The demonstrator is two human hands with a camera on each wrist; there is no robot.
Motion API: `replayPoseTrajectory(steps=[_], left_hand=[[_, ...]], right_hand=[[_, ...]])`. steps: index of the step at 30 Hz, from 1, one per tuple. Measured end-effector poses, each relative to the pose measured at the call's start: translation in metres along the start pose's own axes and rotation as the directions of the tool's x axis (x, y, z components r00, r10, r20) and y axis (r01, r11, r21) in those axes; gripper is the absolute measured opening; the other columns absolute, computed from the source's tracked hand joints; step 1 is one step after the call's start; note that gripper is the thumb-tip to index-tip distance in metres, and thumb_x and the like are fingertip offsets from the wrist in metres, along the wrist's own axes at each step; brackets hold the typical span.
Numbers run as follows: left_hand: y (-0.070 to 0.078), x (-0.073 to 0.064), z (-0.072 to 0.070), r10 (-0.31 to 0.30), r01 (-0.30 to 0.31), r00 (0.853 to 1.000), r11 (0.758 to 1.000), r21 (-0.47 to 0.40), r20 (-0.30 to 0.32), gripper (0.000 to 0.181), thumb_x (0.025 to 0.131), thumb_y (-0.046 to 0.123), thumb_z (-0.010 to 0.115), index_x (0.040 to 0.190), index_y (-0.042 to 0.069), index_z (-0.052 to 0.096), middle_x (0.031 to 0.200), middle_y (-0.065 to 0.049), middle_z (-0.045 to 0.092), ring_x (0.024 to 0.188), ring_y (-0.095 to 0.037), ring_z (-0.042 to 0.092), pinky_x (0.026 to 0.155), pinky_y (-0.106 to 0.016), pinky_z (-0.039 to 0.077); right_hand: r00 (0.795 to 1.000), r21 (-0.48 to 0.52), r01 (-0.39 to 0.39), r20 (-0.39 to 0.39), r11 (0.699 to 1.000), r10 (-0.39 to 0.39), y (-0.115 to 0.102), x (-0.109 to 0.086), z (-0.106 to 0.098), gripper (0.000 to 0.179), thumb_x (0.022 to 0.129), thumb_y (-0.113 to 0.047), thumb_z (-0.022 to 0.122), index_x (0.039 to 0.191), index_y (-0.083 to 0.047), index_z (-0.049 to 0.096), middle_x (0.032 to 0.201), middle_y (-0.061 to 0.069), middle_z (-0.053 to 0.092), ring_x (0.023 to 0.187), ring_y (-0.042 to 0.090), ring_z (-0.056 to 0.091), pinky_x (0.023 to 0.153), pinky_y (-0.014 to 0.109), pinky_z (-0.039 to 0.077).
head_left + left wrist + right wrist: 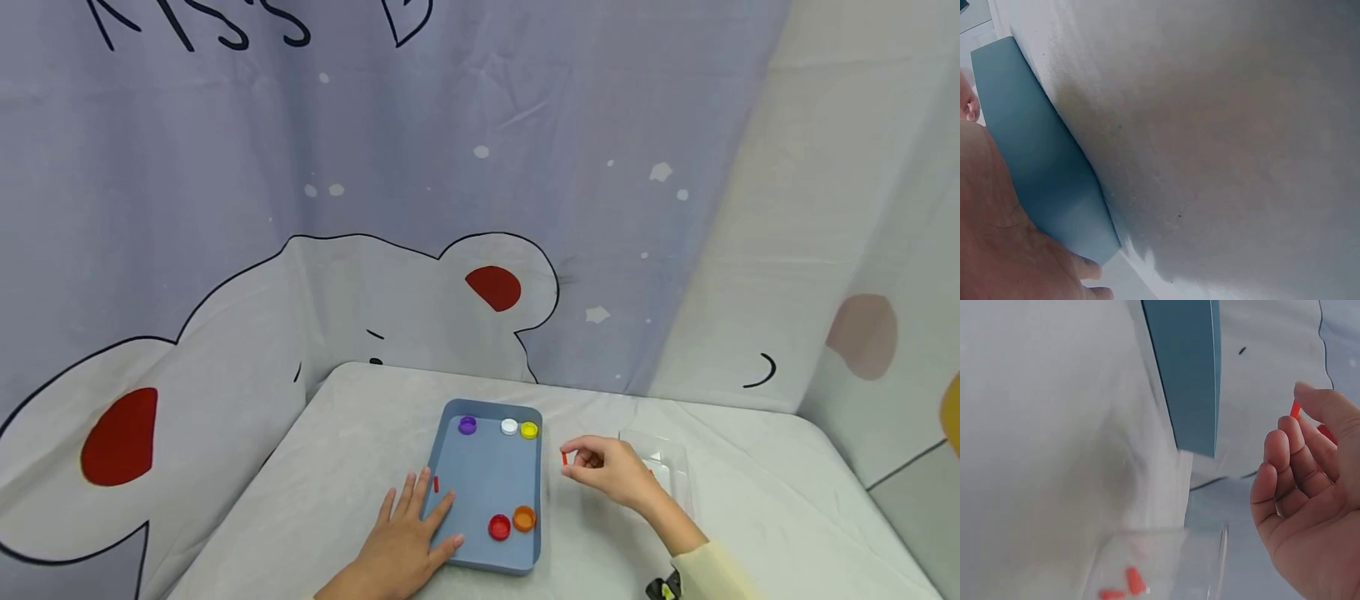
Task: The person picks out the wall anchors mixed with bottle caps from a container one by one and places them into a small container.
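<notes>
A blue-grey tray (483,475) lies on the white cloth. My left hand (405,542), its fingers spread and straight, rests on the tray's left edge; in the left wrist view the hand (1004,237) lies along the tray's outer wall (1041,137). Between thumb and index fingertip my right hand (611,477) pinches a small red stick (565,458), held upright in the air just right of the tray. The right wrist view shows the red stick (1295,409) too. A similar red piece (436,484) lies inside the tray near the left fingers.
Inside the tray sit a purple cap (467,425), a white cap (509,427), a yellow cap (528,430), a red cap (499,527) and an orange cap (524,518). A clear plastic box (675,454), partly behind my right hand, holds red pieces (1136,581). A printed curtain (420,167) hangs behind.
</notes>
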State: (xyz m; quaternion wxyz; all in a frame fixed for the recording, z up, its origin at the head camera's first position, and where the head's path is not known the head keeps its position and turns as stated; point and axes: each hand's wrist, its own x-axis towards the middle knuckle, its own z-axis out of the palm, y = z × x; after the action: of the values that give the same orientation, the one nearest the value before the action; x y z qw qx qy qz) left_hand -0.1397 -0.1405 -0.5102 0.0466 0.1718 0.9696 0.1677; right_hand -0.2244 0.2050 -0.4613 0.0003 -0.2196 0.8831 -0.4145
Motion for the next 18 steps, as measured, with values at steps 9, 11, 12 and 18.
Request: replayPoseTrajectory(steps=[9, 11, 12, 18], left_hand=[[-0.001, 0.0, 0.0, 0.006, -0.006, 1.0, 1.0, -0.004, -0.005, 0.071, 0.101, 0.063, 0.043, 0.153, 0.016, 0.047, 0.166, -0.024, 0.016, 0.152, -0.048, 0.012, 0.115, -0.072, 0.01], [-0.001, -0.001, -0.001, 0.006, -0.006, 1.0, 1.0, -0.002, -0.007, 0.071, 0.101, 0.064, 0.043, 0.153, 0.016, 0.047, 0.166, -0.024, 0.017, 0.152, -0.048, 0.013, 0.115, -0.072, 0.011], [-0.001, -0.002, -0.001, 0.007, -0.007, 1.0, 1.0, -0.003, -0.01, 0.072, 0.101, 0.064, 0.043, 0.153, 0.015, 0.046, 0.166, -0.024, 0.017, 0.152, -0.048, 0.013, 0.114, -0.072, 0.012], [-0.002, -0.002, 0.001, 0.022, -0.022, 0.999, 1.0, -0.007, -0.024, 0.071, 0.101, 0.061, 0.045, 0.153, 0.012, 0.046, 0.165, -0.025, 0.018, 0.152, -0.048, 0.014, 0.114, -0.072, 0.012]], right_hand=[[0.998, 0.042, -0.026, -0.051, 0.999, 0.028, 0.011, -0.018, -0.022, 0.028, 0.088, -0.023, 0.081, 0.11, -0.008, 0.074, 0.076, -0.004, 0.065, 0.067, 0.004, 0.058, 0.057, 0.021, 0.047], [0.997, 0.06, -0.052, -0.057, 0.997, 0.055, 0.013, -0.021, -0.027, 0.03, 0.087, -0.024, 0.081, 0.111, -0.008, 0.074, 0.077, -0.003, 0.065, 0.066, 0.004, 0.057, 0.053, 0.021, 0.046], [0.996, 0.057, -0.059, -0.06, 0.997, 0.063, 0.014, -0.022, -0.029, 0.03, 0.087, -0.024, 0.081, 0.112, -0.008, 0.074, 0.077, -0.002, 0.065, 0.066, 0.005, 0.057, 0.054, 0.022, 0.046], [0.987, 0.08, -0.132, -0.077, 0.988, 0.138, 0.02, -0.032, -0.04, 0.033, 0.087, -0.025, 0.082, 0.114, -0.007, 0.073, 0.08, 0.0, 0.066, 0.066, 0.006, 0.058, 0.05, 0.023, 0.045]])
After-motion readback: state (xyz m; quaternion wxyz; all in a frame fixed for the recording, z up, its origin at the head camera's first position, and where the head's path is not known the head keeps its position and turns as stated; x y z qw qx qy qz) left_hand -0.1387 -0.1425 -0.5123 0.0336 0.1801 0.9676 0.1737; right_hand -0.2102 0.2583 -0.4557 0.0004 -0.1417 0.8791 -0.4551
